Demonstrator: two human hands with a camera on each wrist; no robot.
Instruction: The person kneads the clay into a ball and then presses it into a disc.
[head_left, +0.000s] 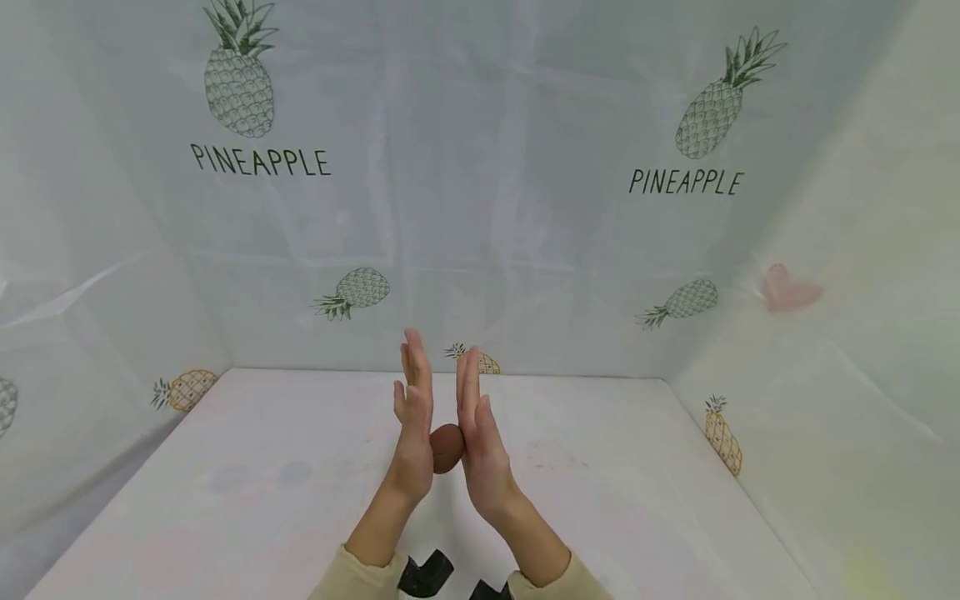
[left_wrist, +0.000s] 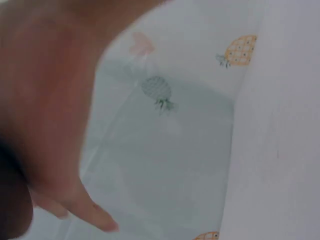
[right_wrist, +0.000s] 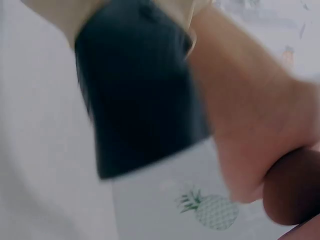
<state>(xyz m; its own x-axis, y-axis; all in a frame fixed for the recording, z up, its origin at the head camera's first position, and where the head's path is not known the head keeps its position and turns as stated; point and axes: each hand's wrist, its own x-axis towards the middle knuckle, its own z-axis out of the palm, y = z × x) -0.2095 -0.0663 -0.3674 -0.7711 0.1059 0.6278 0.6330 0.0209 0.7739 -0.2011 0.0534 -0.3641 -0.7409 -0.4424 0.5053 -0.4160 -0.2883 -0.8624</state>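
A brown, roundish lump like a ball of clay (head_left: 447, 448) sits between the two facing palms, above the white table. My left hand (head_left: 415, 425) presses it from the left with its fingers straight and pointing up and forward. From the other side my right hand (head_left: 482, 442) presses, its fingers also straight. Seen in the right wrist view, the brown ball (right_wrist: 292, 192) lies against the heel of the left palm (right_wrist: 250, 120). In the left wrist view the right hand (left_wrist: 50, 100) fills the left side, its fingers pointing down.
A white table (head_left: 637, 483) with faint coloured smudges lies below the hands. Pale sheeting printed with pineapples (head_left: 480, 208) closes off the back and both sides. Black wrist cameras (head_left: 427, 573) are strapped at the beige sleeves (head_left: 360, 577).
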